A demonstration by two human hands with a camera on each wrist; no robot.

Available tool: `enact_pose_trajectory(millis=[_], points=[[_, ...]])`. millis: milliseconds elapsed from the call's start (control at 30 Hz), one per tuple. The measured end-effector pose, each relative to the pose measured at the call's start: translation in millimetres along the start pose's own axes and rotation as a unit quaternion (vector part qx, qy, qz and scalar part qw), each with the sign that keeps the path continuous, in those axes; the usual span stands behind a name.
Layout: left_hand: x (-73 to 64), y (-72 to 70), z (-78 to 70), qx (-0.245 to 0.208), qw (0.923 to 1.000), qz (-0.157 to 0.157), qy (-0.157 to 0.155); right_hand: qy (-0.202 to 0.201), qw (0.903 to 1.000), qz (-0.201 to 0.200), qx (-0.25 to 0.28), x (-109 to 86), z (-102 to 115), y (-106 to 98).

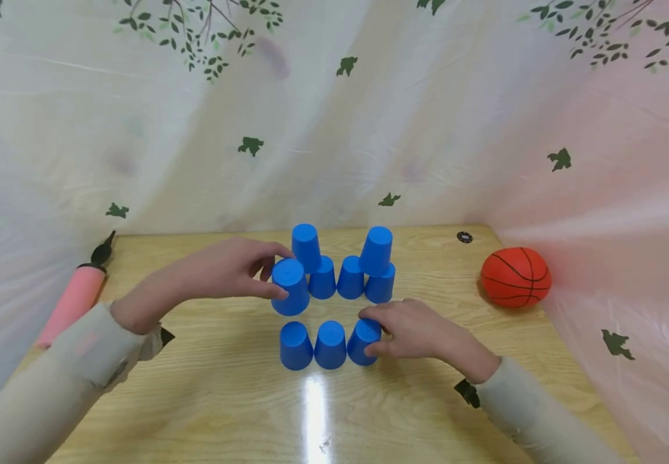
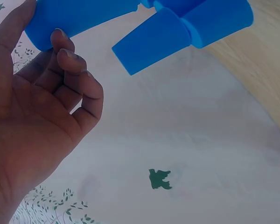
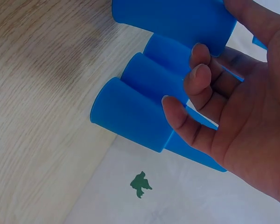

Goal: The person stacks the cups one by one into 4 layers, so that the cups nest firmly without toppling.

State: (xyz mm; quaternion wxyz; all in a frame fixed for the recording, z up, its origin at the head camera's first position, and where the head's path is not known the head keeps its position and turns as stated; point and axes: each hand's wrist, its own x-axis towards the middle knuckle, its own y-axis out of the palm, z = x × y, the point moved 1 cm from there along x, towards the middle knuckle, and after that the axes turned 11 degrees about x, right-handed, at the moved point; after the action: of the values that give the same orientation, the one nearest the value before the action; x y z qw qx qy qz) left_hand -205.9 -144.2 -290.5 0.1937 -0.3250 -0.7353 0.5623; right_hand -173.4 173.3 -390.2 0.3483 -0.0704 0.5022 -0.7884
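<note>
My left hand (image 1: 236,267) pinches an upside-down blue cup (image 1: 290,288) between thumb and fingers, just left of the back group. In the left wrist view that cup (image 2: 79,21) is between thumb and fingertips, with the other fingers curled beneath. At the front, my right hand (image 1: 412,332) grips the right-hand cup (image 1: 362,343) of a row of three inverted blue cups. Beside it in the row are a middle cup (image 1: 330,345) and a left cup (image 1: 296,347). The right wrist view shows thumb and fingertips on the gripped cup (image 3: 172,23).
Behind, lower blue cups (image 1: 350,278) bear two upper ones, a left (image 1: 306,248) and a right (image 1: 376,252). An orange-red ball (image 1: 516,277) and a black disc (image 1: 465,237) lie right on the wooden table (image 1: 213,399); a pink hand pump (image 1: 73,303) lies left. A patterned curtain (image 1: 323,116) stands behind.
</note>
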Motion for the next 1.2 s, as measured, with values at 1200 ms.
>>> enact_pose_trajectory(millis=[1200], points=[[108.2,-19.6,-7.6,0.104,0.9937,-0.036,-0.021,-0.002,1.0000,0.000,0.008,-2.1,-3.5,-0.3]])
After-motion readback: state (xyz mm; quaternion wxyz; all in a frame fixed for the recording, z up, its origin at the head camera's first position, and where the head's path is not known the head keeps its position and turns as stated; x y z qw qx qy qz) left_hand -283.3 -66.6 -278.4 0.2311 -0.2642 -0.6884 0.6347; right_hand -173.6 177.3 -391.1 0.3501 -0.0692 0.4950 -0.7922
